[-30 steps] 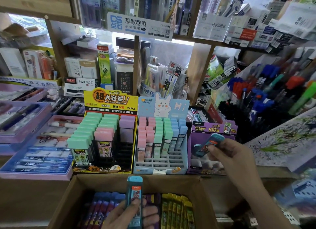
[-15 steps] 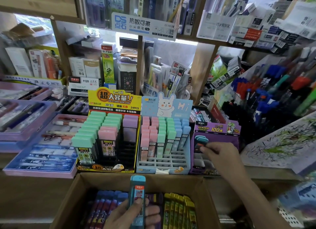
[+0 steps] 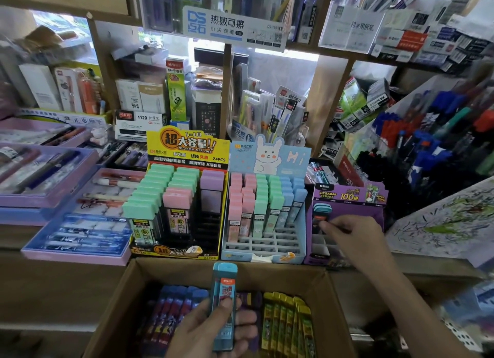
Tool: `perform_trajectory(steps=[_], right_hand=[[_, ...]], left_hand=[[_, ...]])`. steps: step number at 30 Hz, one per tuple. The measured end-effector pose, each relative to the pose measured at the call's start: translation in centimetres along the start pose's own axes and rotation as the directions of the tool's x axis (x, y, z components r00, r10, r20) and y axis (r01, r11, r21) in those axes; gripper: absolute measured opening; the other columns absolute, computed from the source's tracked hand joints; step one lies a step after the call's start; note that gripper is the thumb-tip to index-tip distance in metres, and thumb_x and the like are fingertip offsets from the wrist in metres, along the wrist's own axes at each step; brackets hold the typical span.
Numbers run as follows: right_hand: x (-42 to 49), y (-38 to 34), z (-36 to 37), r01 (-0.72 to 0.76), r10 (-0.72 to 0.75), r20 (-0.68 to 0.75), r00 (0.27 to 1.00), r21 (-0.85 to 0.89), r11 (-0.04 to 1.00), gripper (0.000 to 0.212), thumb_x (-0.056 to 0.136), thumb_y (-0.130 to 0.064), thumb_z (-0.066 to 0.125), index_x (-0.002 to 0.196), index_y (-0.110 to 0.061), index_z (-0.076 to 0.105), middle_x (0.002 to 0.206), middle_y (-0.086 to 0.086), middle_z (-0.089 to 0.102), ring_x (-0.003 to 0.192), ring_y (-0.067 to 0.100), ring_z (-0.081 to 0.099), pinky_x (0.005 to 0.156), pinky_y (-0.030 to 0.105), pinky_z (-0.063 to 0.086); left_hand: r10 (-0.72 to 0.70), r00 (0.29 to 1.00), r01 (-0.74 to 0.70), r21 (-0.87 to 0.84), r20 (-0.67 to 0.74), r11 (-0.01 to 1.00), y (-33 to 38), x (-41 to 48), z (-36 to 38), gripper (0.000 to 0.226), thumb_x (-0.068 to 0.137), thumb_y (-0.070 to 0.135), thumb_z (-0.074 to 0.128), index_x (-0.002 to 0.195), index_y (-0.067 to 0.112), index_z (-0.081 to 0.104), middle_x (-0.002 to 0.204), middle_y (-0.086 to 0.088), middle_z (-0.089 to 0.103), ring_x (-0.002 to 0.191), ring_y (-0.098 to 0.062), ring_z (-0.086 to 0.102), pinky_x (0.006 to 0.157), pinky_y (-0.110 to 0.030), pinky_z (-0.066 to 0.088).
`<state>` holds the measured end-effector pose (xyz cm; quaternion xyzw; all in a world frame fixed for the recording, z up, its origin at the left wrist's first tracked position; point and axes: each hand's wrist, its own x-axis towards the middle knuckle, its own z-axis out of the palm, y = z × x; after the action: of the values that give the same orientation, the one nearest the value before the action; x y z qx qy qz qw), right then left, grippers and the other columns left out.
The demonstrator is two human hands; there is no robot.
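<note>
A person's view down onto a stationery shop counter, restocking pencil lead refills. The right hand (image 3: 352, 237) reaches forward into a purple display box (image 3: 350, 196) whose header advertises 100 leads. Its curled thumb and fingertips pinch the slotted lead case (image 3: 322, 210), which stands upright in the box's back left compartment. The grip sits low on the case, likely so it can be guided straight down between the dividers. The white compartments in front of it look empty.

The left hand (image 3: 211, 331) is nearer the camera, below and left of the purple display box. It grips a spare lead case (image 3: 224, 290) upright, thumb pressed across the label, seemingly held ready to go in next. A second case may be stacked behind it; the edge is hard to tell.

Both cases are slim, flat, teal plastic rectangles with a lighter cap and an orange and red brand label.

Under the left hand, in front of the purple display box, an open cardboard box (image 3: 294, 273) holds rows of blue, purple and yellow refill cases lying flat. Just left of the purple display box stands a blue rabbit display (image 3: 268, 157) of pastel cases, and further left a yellow display (image 3: 187, 146).
</note>
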<state>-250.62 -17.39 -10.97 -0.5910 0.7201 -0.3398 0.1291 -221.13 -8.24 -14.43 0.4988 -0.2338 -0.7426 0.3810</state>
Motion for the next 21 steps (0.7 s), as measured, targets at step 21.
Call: perform_trajectory(steps=[21], right_hand=[[-8.9,-6.1,2.2,-0.051,-0.031,0.248,0.968,0.32,0.946,0.01,0.089,-0.04,0.073,0.081,-0.038,0.079,0.071,-0.01,0.073,0.066,0.0,0.065,0.06,0.017,0.051]], left_hand=[[0.014,0.999,-0.015,0.012,0.041,1.0,-0.8,0.5,-0.7,0.043,0.063,0.025,0.079,0.103,0.01,0.076,0.097,-0.019,0.078,0.085,-0.033,0.077,0.06,-0.035,0.061]])
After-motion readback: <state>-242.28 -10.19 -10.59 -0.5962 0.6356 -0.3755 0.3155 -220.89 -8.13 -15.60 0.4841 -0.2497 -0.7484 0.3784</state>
